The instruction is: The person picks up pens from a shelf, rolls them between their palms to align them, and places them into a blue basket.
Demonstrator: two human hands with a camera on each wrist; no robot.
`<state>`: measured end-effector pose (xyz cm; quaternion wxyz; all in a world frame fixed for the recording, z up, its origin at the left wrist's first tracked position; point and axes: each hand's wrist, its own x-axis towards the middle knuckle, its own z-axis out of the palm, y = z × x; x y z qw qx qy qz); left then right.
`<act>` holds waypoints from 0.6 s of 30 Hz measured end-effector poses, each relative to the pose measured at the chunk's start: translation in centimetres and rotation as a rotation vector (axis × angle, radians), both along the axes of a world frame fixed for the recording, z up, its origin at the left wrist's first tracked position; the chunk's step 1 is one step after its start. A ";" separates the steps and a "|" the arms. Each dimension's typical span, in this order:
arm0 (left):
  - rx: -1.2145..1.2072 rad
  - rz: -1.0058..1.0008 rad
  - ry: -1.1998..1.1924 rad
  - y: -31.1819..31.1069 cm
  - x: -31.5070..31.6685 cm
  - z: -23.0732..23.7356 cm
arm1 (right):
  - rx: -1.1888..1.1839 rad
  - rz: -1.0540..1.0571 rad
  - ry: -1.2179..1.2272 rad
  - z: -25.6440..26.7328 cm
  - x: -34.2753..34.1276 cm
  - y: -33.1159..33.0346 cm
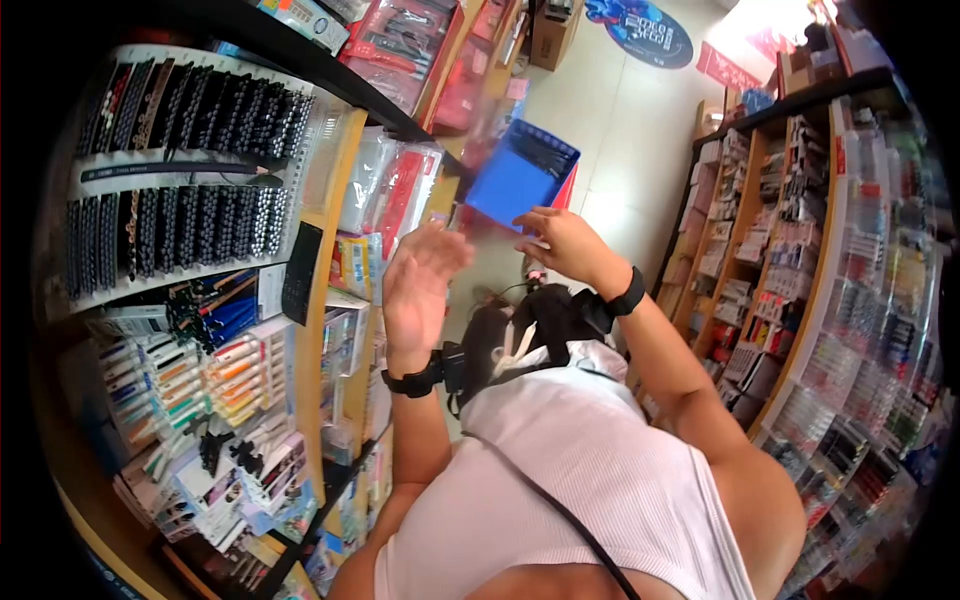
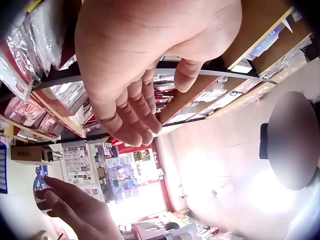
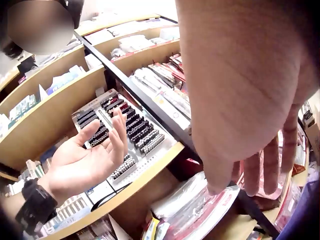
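In the head view my left hand [image 1: 425, 290] is raised beside the shelf, palm turned up, holding nothing. My right hand [image 1: 570, 245] has its fingers loosely bent near the close edge of a blue basket [image 1: 515, 190] with dark items inside; whether they touch it, I cannot tell. Relaxed fingers and an empty palm show on the left hand [image 2: 155, 55] in its wrist view, with the right hand [image 2: 80, 210] lower left. From the right wrist, the right hand [image 3: 245, 100] hangs with fingers extended, and the left hand [image 3: 87, 162] lies before a pen display [image 3: 160, 157].
Shelves on the left hold a board of dark pens [image 1: 180, 172], colored markers [image 1: 240, 375] and packaged goods [image 1: 410, 190]. Tall racks [image 1: 770, 240] line the right side. A pale floor [image 1: 620, 140] runs between them, with a round blue floor sign [image 1: 645, 35] and a cardboard box [image 1: 550, 38].
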<state>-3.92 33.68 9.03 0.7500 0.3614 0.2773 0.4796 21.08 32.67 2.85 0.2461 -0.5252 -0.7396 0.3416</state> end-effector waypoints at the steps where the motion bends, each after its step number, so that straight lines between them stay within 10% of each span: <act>1: -0.010 -0.007 0.002 0.1 0.4 0.0 | -0.016 -0.023 0.026 0.0 0.2 0.0; 18: 0.045 -0.182 -0.156 4.5 0.7 0.5 | -0.044 -0.037 -0.034 2.6 -2.3 2.7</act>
